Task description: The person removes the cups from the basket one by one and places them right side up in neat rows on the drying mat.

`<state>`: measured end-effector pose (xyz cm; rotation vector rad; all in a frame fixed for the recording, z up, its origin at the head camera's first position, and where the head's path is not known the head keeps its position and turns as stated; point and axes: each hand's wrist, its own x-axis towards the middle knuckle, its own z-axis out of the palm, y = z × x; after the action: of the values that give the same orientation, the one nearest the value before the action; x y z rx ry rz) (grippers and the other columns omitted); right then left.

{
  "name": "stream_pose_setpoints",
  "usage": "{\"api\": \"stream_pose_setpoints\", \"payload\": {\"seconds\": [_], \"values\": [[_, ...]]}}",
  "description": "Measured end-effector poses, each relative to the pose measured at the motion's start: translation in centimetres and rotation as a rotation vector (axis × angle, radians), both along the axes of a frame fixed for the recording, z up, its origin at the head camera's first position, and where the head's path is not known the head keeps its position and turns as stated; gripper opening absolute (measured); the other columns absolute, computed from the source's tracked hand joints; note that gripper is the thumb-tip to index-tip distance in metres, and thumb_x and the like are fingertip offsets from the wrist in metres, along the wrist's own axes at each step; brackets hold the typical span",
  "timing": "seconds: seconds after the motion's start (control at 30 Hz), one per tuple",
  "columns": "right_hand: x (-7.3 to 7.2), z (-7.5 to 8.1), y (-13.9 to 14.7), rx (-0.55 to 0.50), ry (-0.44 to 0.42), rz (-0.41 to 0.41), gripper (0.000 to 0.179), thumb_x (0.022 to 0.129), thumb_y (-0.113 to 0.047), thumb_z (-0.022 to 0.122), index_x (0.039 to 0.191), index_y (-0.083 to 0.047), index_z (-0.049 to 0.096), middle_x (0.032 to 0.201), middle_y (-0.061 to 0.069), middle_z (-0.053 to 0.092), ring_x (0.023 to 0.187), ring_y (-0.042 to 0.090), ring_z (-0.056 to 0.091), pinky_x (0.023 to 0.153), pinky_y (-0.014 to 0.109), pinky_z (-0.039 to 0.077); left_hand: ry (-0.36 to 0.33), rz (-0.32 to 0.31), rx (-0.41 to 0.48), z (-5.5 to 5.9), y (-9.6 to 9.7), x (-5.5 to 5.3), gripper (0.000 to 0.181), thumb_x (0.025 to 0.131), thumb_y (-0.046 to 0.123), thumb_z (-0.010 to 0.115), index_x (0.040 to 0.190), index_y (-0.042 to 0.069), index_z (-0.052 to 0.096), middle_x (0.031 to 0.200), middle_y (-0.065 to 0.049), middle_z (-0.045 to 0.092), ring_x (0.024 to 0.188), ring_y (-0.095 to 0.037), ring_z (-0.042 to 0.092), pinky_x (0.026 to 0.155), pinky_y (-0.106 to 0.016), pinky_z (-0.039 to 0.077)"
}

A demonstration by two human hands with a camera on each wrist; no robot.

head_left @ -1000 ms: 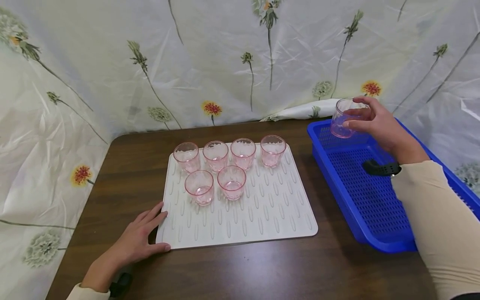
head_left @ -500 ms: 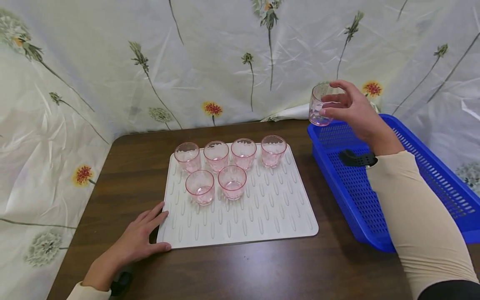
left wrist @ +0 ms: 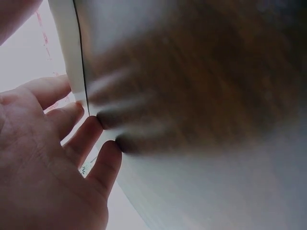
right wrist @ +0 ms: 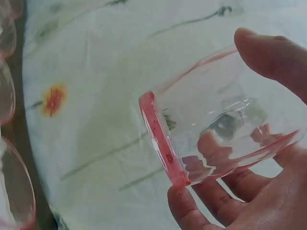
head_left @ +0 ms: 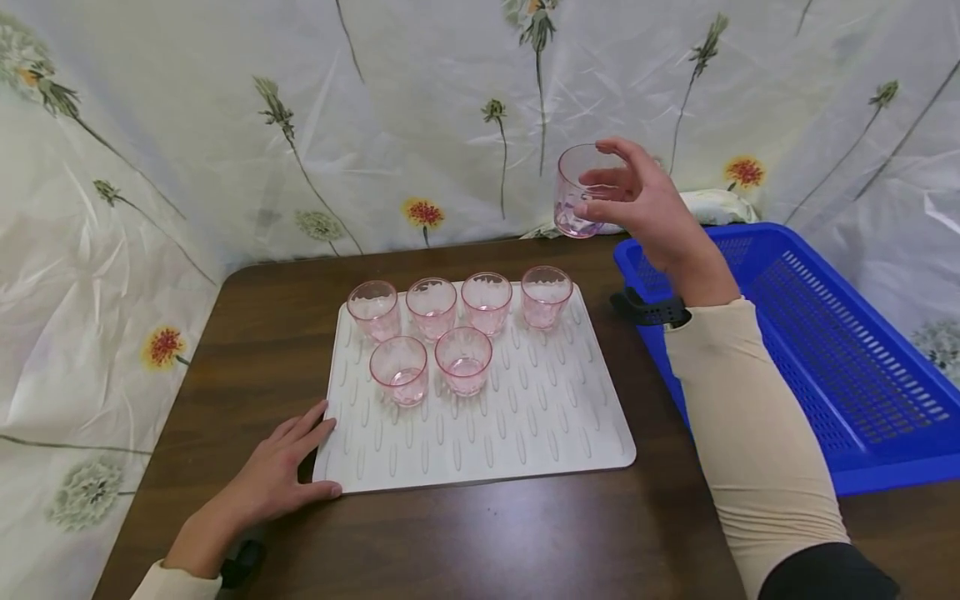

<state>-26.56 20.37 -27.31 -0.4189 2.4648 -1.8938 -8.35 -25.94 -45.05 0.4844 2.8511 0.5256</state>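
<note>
A clear pink glass (head_left: 573, 196) is held upright in the air by my right hand (head_left: 648, 204), above the table's back edge and left of the basket. In the right wrist view the thumb lies on one side of the glass (right wrist: 206, 124) and the fingers on the other. My left hand (head_left: 273, 475) rests at the left edge of a white ribbed mat (head_left: 525, 425), its fingertips and thumb touching that edge. On the mat stand several matching pink glasses (head_left: 465, 362), in a back row and a shorter front row towards the left.
A blue perforated plastic basket (head_left: 862, 358) stands on the right side of the brown wooden table (head_left: 480, 533), partly behind the right forearm. Flower-printed sheeting (head_left: 420, 125) hangs behind the table and down both sides.
My right hand has carried the glass leftward and up from over the basket's back corner to beyond the mat's right back corner. My left hand has stayed at the mat's edge.
</note>
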Motion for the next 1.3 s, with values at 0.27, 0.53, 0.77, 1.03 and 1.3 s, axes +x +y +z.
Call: {"api": "stream_pose_setpoints", "payload": {"seconds": [0.27, 0.53, 0.77, 1.03, 1.3], "values": [[1.9, -1.3, -3.3, 0.004, 0.065, 0.001, 0.08, 0.084, -0.006, 0.074, 0.151, -0.023, 0.035, 0.136, 0.009, 0.056, 0.126, 0.022, 0.052, 0.093, 0.025, 0.048, -0.002, 0.003, -0.002, 0.0, 0.0, -0.1, 0.091, 0.075, 0.055, 0.079, 0.147, 0.008, 0.048, 0.162, -0.016, 0.029, 0.138, -0.046, 0.037, 0.102, -0.069, 0.037], [4.2, -5.0, -4.5, 0.088, 0.061, 0.047, 0.086, 0.084, -0.004, 0.076, 0.154, -0.021, 0.03, 0.146, 0.014, 0.051, 0.118, 0.029, 0.058, 0.082, 0.022, 0.052, 0.012, 0.003, 0.005, 0.1, 0.0, -0.1, 0.091, 0.074, 0.053, 0.08, 0.146, 0.008, 0.048, 0.161, -0.016, 0.03, 0.137, -0.047, 0.037, 0.101, -0.07, 0.036], [5.9, -8.5, -5.2, 0.237, 0.0, 0.037, 0.091, 0.083, -0.015, 0.08, 0.156, -0.021, 0.027, 0.15, 0.012, 0.048, 0.135, 0.034, 0.047, 0.103, 0.053, 0.046, 0.009, 0.005, 0.013, 0.0, 0.0, 0.0, 0.09, 0.075, 0.053, 0.079, 0.146, 0.007, 0.049, 0.161, -0.016, 0.031, 0.137, -0.048, 0.038, 0.101, -0.07, 0.037], [6.5, -12.0, -5.0, 0.262, -0.118, 0.045, 0.089, 0.084, -0.02, 0.08, 0.154, -0.017, 0.027, 0.153, 0.013, 0.046, 0.137, 0.036, 0.046, 0.109, 0.056, 0.042, 0.01, 0.004, 0.01, -0.1, -0.1, -0.1, 0.091, 0.074, 0.054, 0.079, 0.146, 0.007, 0.049, 0.161, -0.016, 0.031, 0.137, -0.048, 0.038, 0.1, -0.07, 0.037], [6.6, -13.9, -4.5, 0.285, -0.162, 0.086, 0.088, 0.084, -0.02, 0.08, 0.154, -0.018, 0.027, 0.151, 0.016, 0.047, 0.14, 0.035, 0.045, 0.111, 0.058, 0.039, -0.001, 0.002, 0.003, 0.1, 0.0, -0.2, 0.092, 0.074, 0.056, 0.079, 0.147, 0.008, 0.048, 0.162, -0.016, 0.03, 0.137, -0.045, 0.038, 0.102, -0.068, 0.037]]}}
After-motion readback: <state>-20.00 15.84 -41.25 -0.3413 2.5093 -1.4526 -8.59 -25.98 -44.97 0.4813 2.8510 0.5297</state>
